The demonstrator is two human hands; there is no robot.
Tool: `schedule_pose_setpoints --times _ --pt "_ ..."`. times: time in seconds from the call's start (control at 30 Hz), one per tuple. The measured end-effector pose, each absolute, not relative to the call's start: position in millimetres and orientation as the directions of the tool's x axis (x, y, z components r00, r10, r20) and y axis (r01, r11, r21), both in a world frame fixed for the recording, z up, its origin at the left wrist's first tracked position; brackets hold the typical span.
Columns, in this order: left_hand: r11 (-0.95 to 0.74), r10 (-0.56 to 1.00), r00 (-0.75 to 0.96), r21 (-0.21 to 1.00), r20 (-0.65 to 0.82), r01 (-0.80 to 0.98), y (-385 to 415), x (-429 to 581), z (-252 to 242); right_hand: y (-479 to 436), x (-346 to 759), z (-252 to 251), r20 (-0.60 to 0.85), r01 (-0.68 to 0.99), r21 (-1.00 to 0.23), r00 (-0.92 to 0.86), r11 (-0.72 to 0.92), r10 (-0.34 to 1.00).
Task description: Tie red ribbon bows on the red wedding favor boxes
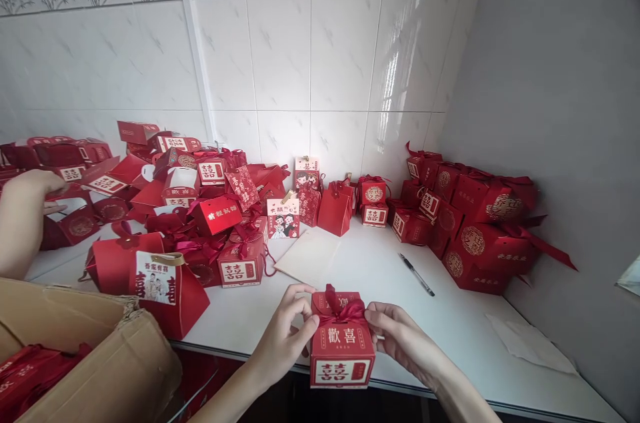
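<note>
A small red gift box (pixel 343 351) with white characters and a red ribbon bow (pixel 343 306) on top sits at the front edge of the white table (pixel 450 323). My left hand (pixel 287 336) pinches the ribbon at the box's left top corner, fingers closed. On the opposite top corner my right hand (pixel 400 336) does the same, fingers pressed together on the ribbon. Both hands hold the box between them.
Piles of red gift boxes cover the table's left (pixel 200 209) and right back (pixel 470 216). A black pen (pixel 417 274) and a tan card (pixel 310 255) lie mid-table. An open cardboard carton (pixel 100 356) stands at lower left. Another person's hand (pixel 25 209) reaches in at far left.
</note>
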State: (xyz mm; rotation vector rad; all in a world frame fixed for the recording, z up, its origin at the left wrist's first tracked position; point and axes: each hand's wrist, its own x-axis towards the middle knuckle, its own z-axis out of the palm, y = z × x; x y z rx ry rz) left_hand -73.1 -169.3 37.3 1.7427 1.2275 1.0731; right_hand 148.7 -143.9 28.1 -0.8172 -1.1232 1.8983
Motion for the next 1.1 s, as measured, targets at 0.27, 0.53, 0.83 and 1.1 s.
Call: schedule_pose_setpoints --times 0.27,0.53,0.83,1.1 --pt "-0.212 0.975 0.163 0.865 0.153 0.455 -177.9 -69.7 45.2 -147.6 145.4 38.2 -0.174 -0.012 -0.981 -0.415 -0.196 0.893" --pt "-0.162 0.984 0.131 0.889 0.116 0.427 -175.7 -62.4 51.3 -141.2 138.1 30.3 -0.221 -0.069 -0.963 -0.352 -0.26 0.91" --pt "-0.169 0.984 0.121 0.868 0.127 0.466 -172.5 -58.9 58.9 -142.4 136.5 31.4 -0.038 -0.058 -0.997 -0.241 -0.053 0.97" --pt "-0.153 0.988 0.096 0.894 0.124 0.42 -167.5 -57.5 59.1 -136.5 128.6 52.9 0.15 -0.06 -0.988 -0.154 0.142 0.977"
